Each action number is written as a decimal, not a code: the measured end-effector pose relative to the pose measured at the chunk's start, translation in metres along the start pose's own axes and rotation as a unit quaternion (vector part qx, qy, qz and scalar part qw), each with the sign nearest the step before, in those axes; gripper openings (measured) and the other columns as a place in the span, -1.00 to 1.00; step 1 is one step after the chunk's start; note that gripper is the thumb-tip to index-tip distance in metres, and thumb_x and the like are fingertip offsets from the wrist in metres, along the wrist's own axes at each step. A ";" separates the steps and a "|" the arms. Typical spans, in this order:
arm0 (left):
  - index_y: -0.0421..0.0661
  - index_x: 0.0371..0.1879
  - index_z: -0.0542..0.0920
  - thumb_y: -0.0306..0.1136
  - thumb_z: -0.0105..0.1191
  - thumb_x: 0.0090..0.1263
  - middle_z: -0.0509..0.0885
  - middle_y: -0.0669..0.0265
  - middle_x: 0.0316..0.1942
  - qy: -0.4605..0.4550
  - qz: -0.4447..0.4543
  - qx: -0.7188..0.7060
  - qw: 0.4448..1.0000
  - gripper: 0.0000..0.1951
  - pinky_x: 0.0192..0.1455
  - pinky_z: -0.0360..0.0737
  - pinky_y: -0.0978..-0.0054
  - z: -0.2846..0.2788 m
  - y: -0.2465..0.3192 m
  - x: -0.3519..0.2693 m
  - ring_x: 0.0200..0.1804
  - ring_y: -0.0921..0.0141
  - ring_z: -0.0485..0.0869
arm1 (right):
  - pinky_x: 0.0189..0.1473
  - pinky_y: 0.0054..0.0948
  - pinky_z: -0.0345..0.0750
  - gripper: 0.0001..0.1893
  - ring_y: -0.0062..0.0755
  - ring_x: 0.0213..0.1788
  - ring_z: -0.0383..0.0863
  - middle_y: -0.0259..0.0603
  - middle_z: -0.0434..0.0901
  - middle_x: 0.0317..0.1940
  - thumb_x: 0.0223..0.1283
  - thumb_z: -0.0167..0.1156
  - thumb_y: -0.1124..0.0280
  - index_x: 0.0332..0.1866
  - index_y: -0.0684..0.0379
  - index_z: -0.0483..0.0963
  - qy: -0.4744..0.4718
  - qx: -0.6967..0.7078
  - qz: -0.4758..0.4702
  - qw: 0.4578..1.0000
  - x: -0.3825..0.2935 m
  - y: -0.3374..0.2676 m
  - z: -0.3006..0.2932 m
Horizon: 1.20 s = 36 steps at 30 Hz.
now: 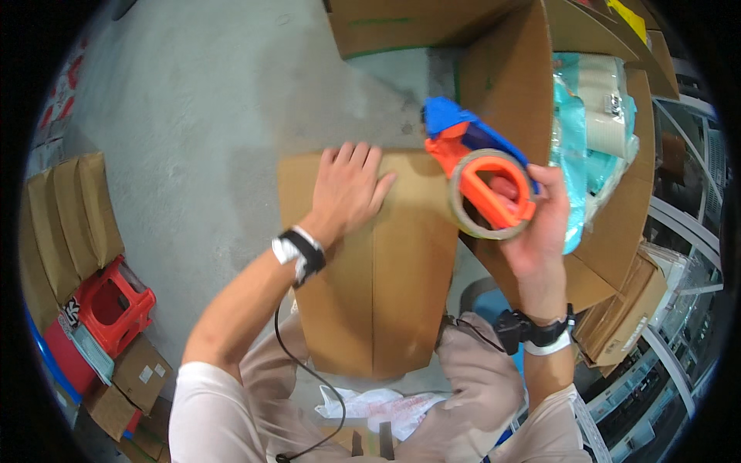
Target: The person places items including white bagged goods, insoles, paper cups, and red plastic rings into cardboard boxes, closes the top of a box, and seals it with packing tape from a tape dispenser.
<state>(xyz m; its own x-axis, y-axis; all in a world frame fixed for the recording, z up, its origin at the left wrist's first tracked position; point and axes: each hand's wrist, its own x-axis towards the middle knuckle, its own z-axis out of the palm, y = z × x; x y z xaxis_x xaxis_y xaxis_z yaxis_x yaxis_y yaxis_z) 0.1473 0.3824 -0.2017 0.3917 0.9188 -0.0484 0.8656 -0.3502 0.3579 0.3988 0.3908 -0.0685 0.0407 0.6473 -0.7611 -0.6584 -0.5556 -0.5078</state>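
In front of me, between my knees, stands a cardboard box (341,289) with its two top flaps folded together along a centre seam. My left hand (350,185) lies flat on the far part of its top, fingers spread a little and pointing away from me. A tape dispenser (480,130) with an orange frame and a blue cover is held in my right hand (541,214) above the box's far right corner. Its roll of packing tape (457,199) faces up, and some of my fingers show through the orange handle.
To the right, an open carton (506,87) holds plastic-wrapped white packs (599,107). Farther right are flattened cartons (619,312) and metal shelving (683,226). A red plastic stool (118,307) and cardboard (63,220) sit at left. A white plastic bag (382,405) lies near me.
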 end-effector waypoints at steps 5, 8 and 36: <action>-0.14 0.20 0.53 -0.02 0.03 0.53 0.60 0.19 -0.04 0.001 -0.022 -0.007 1.000 -0.53 0.22 0.37 0.17 0.000 0.011 -0.037 0.03 0.17 0.53 | -0.19 -0.51 0.57 -0.72 -0.53 -0.35 0.53 -0.31 0.53 -0.39 0.30 0.21 0.21 -0.09 0.21 0.55 0.046 -0.059 0.049 0.996 0.018 0.013 0.004; 0.00 0.23 0.58 -0.10 0.13 0.49 0.62 0.20 0.05 0.047 -0.004 -0.030 0.998 -0.59 0.19 0.40 0.15 0.005 0.015 -0.032 0.07 0.19 0.55 | -0.15 -0.46 0.58 -0.78 -0.52 -0.29 0.59 -0.31 0.58 -0.35 0.31 0.22 0.20 -0.19 0.14 0.55 0.018 -0.092 0.042 0.995 0.043 0.024 0.002; 0.05 0.59 0.31 -0.10 0.05 0.50 0.28 0.42 0.63 -0.023 -0.054 -0.126 0.990 -0.33 0.62 0.19 0.14 0.016 0.048 -0.113 0.63 0.34 0.25 | -0.21 -0.14 0.56 -0.70 -0.34 -0.32 0.57 -0.37 0.63 -0.32 0.04 0.21 -0.04 -0.32 -0.04 0.51 -0.088 -0.800 0.177 0.566 0.204 0.092 0.133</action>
<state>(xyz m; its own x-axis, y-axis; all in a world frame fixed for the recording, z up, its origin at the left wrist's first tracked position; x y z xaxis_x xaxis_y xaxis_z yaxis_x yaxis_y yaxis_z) 0.1502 0.2588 -0.1942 0.3203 0.9370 -0.1392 0.8000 -0.1889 0.5695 0.2468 0.5411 -0.2171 -0.0489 0.3117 -0.9489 0.9279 -0.3373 -0.1587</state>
